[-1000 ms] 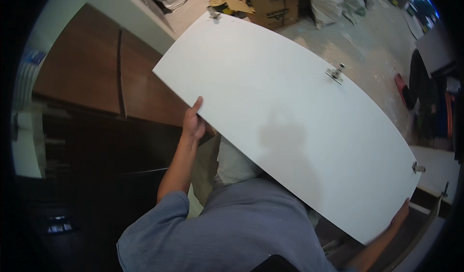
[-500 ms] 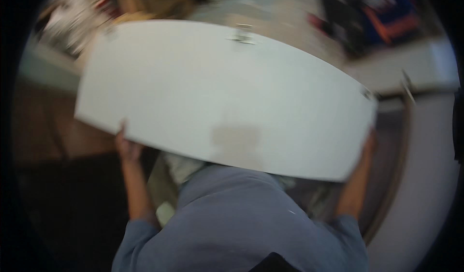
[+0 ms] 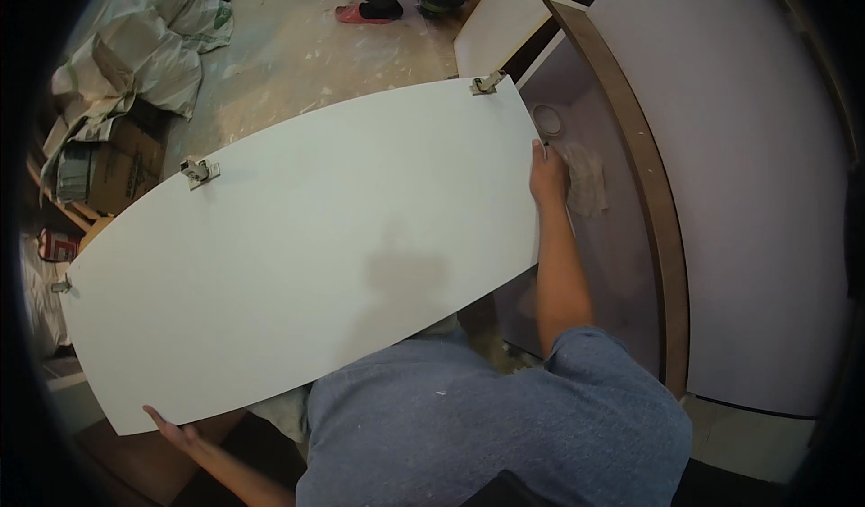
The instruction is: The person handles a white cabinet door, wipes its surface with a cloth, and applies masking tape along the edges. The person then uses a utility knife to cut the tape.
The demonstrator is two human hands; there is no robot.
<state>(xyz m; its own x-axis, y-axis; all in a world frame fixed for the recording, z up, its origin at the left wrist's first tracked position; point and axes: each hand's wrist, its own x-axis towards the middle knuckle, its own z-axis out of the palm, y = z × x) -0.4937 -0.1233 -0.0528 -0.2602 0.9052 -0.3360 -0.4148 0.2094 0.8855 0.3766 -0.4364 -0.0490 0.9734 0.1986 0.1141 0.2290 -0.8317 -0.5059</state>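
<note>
A long white cabinet door (image 3: 315, 237) lies across the front of my body, tilted so that its right end is farther away. Three metal hinges sit along its far edge: one hinge (image 3: 487, 83) near the right corner, a second hinge (image 3: 199, 172) left of the middle, and a third hinge (image 3: 60, 284) at the left end. My left hand (image 3: 173, 430) grips the near edge by the left corner, thumb on top and the other fingers hidden underneath. At the right end, my right hand (image 3: 548, 175) is closed round the short edge.
On my right stands a cabinet with a brown edge strip (image 3: 640, 146); inside is a tape roll (image 3: 546, 121). Beyond it is a pale panel (image 3: 509, 11) with a hinge. A person wearing a red slipper (image 3: 365, 14) is at the far side. White sacks (image 3: 135, 56) and a cardboard box (image 3: 131, 164) lie left.
The door has swung round, its right end going away from me and its left end coming nearer. Both hands have kept hold of it, and my view has turned toward the cabinet.
</note>
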